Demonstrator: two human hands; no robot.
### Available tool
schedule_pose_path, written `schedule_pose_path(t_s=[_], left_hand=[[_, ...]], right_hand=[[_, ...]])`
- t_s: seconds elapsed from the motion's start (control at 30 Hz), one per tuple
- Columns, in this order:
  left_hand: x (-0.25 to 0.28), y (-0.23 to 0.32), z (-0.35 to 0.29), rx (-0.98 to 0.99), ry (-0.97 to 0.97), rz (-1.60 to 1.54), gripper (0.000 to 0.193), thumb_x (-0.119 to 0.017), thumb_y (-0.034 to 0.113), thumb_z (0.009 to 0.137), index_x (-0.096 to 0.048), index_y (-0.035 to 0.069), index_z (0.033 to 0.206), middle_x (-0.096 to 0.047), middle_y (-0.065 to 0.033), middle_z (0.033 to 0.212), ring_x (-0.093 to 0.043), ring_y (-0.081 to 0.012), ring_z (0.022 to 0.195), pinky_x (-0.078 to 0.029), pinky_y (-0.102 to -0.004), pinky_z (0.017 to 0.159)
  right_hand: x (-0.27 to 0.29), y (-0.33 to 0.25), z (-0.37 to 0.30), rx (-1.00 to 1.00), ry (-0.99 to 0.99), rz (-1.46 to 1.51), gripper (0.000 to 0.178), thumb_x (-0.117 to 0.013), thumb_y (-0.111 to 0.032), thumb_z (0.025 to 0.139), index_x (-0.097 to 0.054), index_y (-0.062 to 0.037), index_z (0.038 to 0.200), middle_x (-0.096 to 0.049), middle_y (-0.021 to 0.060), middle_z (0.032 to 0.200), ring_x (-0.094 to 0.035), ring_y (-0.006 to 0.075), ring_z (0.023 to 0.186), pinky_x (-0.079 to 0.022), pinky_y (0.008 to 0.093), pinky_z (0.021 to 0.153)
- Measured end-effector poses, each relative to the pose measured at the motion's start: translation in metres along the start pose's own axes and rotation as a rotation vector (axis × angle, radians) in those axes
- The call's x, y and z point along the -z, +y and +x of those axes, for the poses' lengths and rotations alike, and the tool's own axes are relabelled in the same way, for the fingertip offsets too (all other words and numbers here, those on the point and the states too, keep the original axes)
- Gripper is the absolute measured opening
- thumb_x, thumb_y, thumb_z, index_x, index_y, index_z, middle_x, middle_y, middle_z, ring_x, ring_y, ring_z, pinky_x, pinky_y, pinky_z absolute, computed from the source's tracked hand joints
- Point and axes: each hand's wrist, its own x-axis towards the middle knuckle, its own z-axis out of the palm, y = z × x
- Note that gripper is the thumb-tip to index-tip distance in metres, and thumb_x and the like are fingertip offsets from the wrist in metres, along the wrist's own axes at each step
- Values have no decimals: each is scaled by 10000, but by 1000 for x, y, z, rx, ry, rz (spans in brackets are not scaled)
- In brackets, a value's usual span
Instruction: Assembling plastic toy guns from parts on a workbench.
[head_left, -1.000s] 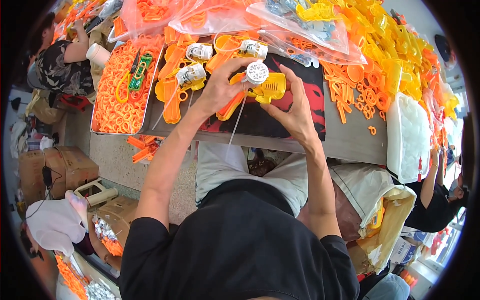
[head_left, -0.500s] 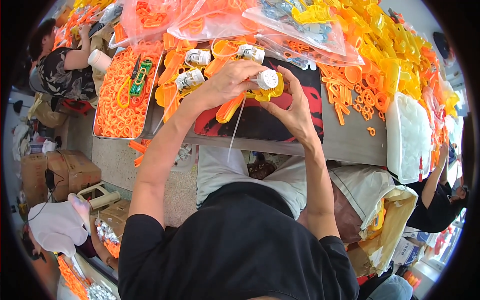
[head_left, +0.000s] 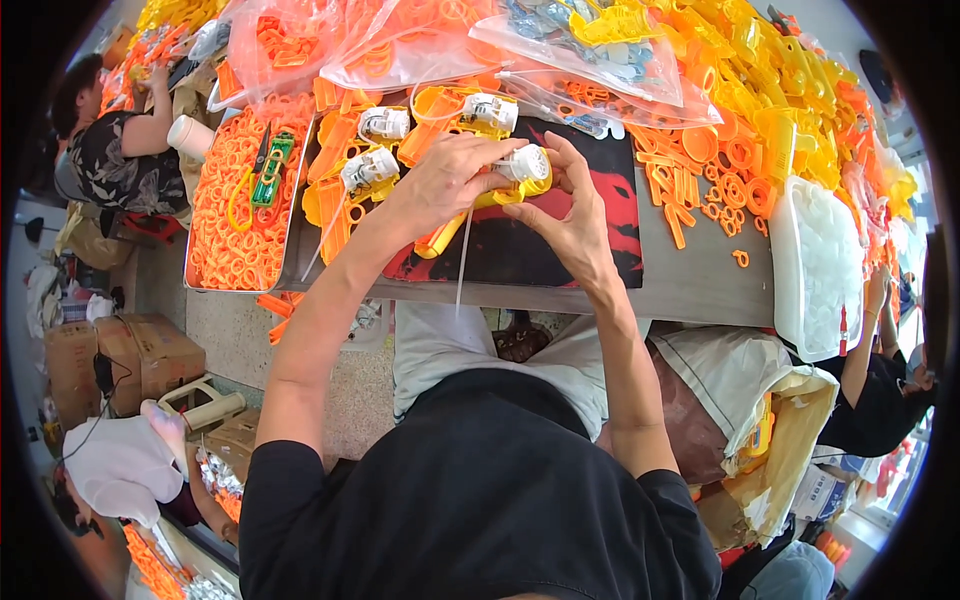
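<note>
Over the black-and-red mat (head_left: 590,260), my hands hold a yellow-and-orange plastic toy shell (head_left: 520,193) with a white round-ended unit (head_left: 528,163) seated in its end. My left hand (head_left: 450,180) is closed around the white unit's left side, its fingertips pressed on top. From the right, my right hand (head_left: 575,215) grips the yellow end between thumb and fingers. A thin white strip (head_left: 462,265) dangles below the shell. Left of my left hand lie similar shells with white units (head_left: 370,168). My left hand hides part of the held shell.
A metal tray (head_left: 188,250) of orange rings carries green-handled snips (head_left: 272,170). Orange parts (head_left: 680,190) and a white plastic tub (head_left: 815,270) are at the right. Bags (head_left: 400,45) and yellow shells (head_left: 770,90) pile up behind. Other people work at both sides.
My hands and the held shell have shifted slightly left, and the white round end has turned a little. Both hands keep their grip. The whole view has also moved slightly.
</note>
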Motion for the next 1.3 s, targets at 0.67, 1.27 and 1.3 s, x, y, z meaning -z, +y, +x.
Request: schedule_pose_path(t_s=[0.67, 1.27, 1.3], left_hand=[[-48, 2, -18, 101, 112, 79, 410, -795, 127, 805, -727, 108, 1208, -666, -40, 1163, -593, -266, 1118, -420, -400, 974], [-39, 28, -46, 359, 231, 366, 244, -793, 143, 815, -627, 91, 986, -570, -76, 1175, -559, -289, 1103, -434, -433, 915], [-35, 26, -44, 321, 263, 382, 225, -791, 148, 827, -635, 91, 979, -575, -79, 1201, -563, -287, 1124, -434, -433, 923]], right_hand=[[236, 61, -104, -242, 635, -1269, 248, -676, -120, 942, -710, -51, 1178, -705, 148, 1132, -625, 345, 1122, -479, 437, 999], [37, 16, -67, 87, 99, -753, 172, -745, -112, 856, -705, -84, 1021, -636, 27, 1062, -576, 235, 1004, -396, 395, 937], [38, 12, -69, 90, 93, -754, 172, -745, -112, 856, -705, -84, 1021, -636, 27, 1062, -576, 235, 1004, -396, 395, 937]])
